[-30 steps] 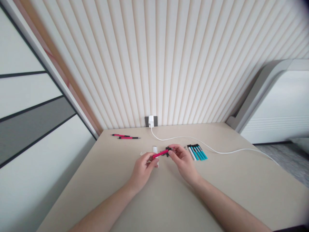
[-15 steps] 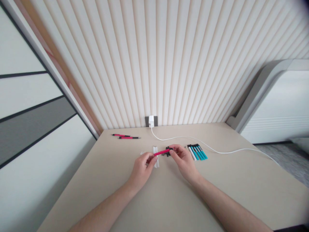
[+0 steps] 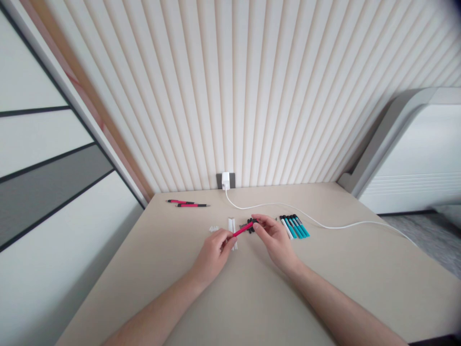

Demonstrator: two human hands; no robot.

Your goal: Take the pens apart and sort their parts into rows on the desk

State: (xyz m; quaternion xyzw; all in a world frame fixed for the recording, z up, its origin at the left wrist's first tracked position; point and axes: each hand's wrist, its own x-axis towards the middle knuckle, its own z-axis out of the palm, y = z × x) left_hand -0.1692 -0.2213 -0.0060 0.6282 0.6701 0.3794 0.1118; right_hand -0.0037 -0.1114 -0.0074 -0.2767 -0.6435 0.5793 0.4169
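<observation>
Between my two hands, a red pen barrel [image 3: 243, 230] is held at a slant over the table. My left hand [image 3: 213, 251] pinches its lower left end. My right hand [image 3: 272, 239] grips the upper right end, where a dark part shows at the fingertips. Just behind the barrel lie thin white refills [image 3: 231, 224] in a row, partly covered by it and my left fingers. Small black pen parts [image 3: 249, 227] sit close to my right fingertips, partly hidden. Small clear or whitish pieces [image 3: 213, 228] rest beyond my left hand.
Two red-and-black pens [image 3: 192, 205] lie at the back left of the table [image 3: 230, 302]. Several teal and white barrels with black ends [image 3: 296, 227] line up at the right. A white cable [image 3: 317, 222] runs from a wall charger [image 3: 225, 180] across the back to the right edge.
The red barrel has tilted more steeply, its left end now lower and slightly further right. My left hand moved with it; my right hand stays almost in place.
</observation>
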